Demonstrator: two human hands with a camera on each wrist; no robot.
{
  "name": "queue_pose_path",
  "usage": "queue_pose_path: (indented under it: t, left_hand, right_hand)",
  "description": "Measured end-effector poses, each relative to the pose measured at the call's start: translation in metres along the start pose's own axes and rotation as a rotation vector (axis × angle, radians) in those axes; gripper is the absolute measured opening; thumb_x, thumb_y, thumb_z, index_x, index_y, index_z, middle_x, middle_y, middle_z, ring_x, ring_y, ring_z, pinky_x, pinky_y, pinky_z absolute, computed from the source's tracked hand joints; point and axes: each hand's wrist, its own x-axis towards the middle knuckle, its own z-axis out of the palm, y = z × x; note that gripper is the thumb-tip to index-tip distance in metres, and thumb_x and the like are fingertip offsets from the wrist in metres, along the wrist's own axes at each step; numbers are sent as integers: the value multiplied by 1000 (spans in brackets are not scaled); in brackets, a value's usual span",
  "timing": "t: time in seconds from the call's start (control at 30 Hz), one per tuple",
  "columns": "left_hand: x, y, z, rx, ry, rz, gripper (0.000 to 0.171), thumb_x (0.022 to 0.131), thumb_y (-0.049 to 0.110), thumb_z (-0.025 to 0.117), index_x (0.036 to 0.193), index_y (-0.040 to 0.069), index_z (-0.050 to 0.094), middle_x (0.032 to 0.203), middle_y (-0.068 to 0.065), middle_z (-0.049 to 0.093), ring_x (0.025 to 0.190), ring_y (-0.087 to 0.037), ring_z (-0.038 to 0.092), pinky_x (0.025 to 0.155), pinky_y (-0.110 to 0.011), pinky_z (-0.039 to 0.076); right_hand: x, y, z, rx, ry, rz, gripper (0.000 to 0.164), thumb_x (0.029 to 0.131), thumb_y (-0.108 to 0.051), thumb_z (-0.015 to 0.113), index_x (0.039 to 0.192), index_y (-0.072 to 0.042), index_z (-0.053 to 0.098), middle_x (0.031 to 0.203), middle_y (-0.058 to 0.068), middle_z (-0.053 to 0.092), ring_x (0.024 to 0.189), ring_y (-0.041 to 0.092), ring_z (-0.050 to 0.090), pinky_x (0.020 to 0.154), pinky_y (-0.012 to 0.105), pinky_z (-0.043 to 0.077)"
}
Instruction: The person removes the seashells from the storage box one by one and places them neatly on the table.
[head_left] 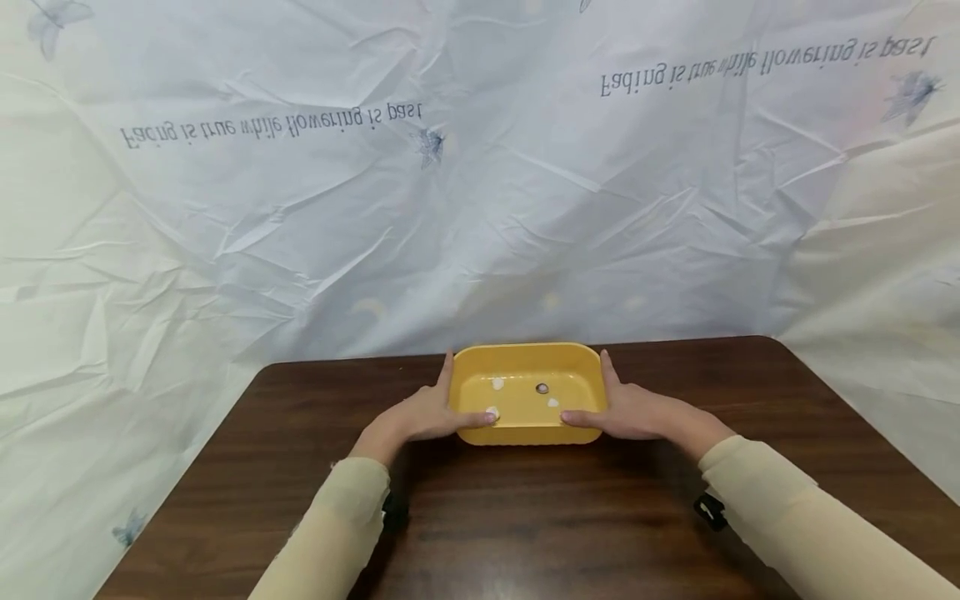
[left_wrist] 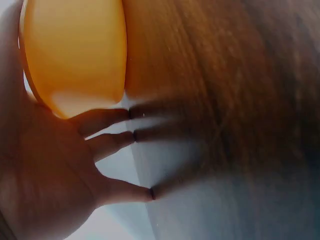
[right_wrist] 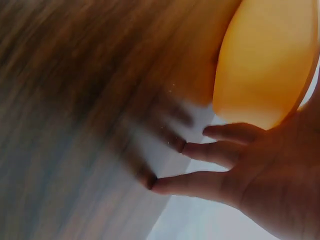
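A yellow rectangular plastic tub (head_left: 525, 360) with rounded corners sits toward the far edge of the table. Several small whitish pieces lie in it, one a round piece with a dark rim (head_left: 542, 388); their kind is too small to make out. My left hand (head_left: 427, 410) grips the tub's left end, thumb over the near rim and index finger along the side. At the opposite end my right hand (head_left: 637, 410) holds it the same way. Both wrist views show the lower fingers (left_wrist: 112, 142) (right_wrist: 210, 152) stretched down beside the tub wall, tips at the tabletop.
Dark brown wood-grain table (head_left: 555, 517) extends beneath both forearms. Behind it hangs a wrinkled whitish cloth (head_left: 480, 217) with printed lettering, reaching down to the table's far edge and along both sides. A dark band (head_left: 710, 510) is on the right wrist.
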Motion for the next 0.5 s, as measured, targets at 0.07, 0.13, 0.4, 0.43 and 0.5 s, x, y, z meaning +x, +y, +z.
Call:
queue_pose_path:
  t: [0.07, 0.13, 0.4, 0.43, 0.5]
  left_hand:
    - [-3, -1, 1, 10, 8, -1, 143, 76, 88, 72, 168, 33, -22, 151, -28, 56, 126, -31, 64, 98, -46, 52]
    - [-6, -1, 1, 7, 3, -3, 144, 76, 86, 74, 169, 32, -22, 152, -29, 54, 128, -32, 63, 99, -48, 51]
    - [-20, 2, 4, -21, -6, -20, 148, 72, 85, 78, 171, 29, -16, 145, -26, 59, 126, -33, 62, 96, -45, 51]
    - [-21, 2, 4, -15, -8, -23, 148, 71, 85, 78, 171, 29, -16, 141, -26, 61, 122, -31, 63, 95, -45, 51]
    - [-24, 2, 4, 4, -13, -28, 148, 71, 87, 77, 171, 29, -17, 139, -26, 63, 118, -30, 65, 95, -44, 52]
  right_hand:
    - [1, 0, 1, -4, 5, -6, 147, 88, -83, 63, 161, 1, -32, 84, 10, 62, 80, 21, 61, 79, 37, 44]
    - [1, 0, 2, -5, 7, -9, 147, 88, -83, 64, 161, 0, -33, 84, 10, 62, 79, 21, 60, 79, 37, 44]
    - [-13, -7, 7, -5, -1, -2, 147, 87, -81, 67, 163, -3, -32, 83, 8, 59, 79, 21, 58, 77, 37, 43]
    - [-15, -8, 7, 4, -6, -2, 147, 87, -80, 68, 162, -3, -32, 82, 8, 58, 79, 21, 58, 77, 37, 42]
    - [-19, -10, 9, 20, -14, -4, 147, 87, -79, 69, 163, -3, -31, 82, 8, 58, 78, 21, 58, 76, 37, 42]
